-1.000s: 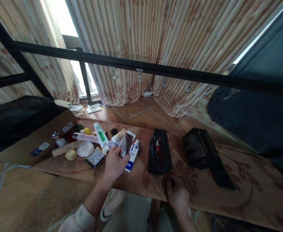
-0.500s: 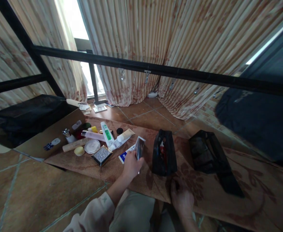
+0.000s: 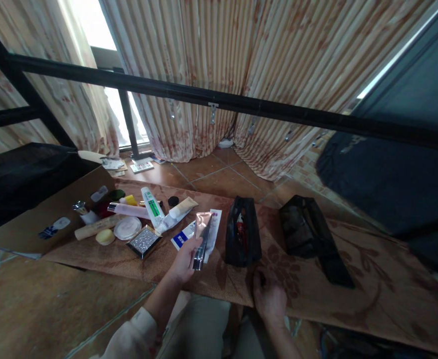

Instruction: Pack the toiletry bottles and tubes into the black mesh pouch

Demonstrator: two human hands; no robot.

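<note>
My left hand (image 3: 187, 262) is wrapped round a shiny silver-pink cosmetic tube (image 3: 202, 232), holding it tilted above the cloth with its silver cap end toward me. Behind the tube lie a blue-and-white packet (image 3: 183, 237) and a white packet (image 3: 214, 227), partly covered. My right hand (image 3: 270, 296) rests at the near edge of the table, fingers curled in, and I see nothing in them. Just beyond it stands a black pouch (image 3: 231, 239), its top unzipped, with something red (image 3: 242, 232) inside.
To the left lie a white-and-green tube (image 3: 151, 204), a cream tube (image 3: 184, 207), a glittery compact (image 3: 144, 243), a round clear-lidded case (image 3: 127, 228) and a yellow sponge (image 3: 105, 237). A cardboard box (image 3: 58, 207) is at far left. Another black bag (image 3: 301, 229) stands right.
My left hand has turned the silver tube, so its broad face shows and more of the white packet is visible behind it. The view has shifted right; my right hand stays by the pouch.
</note>
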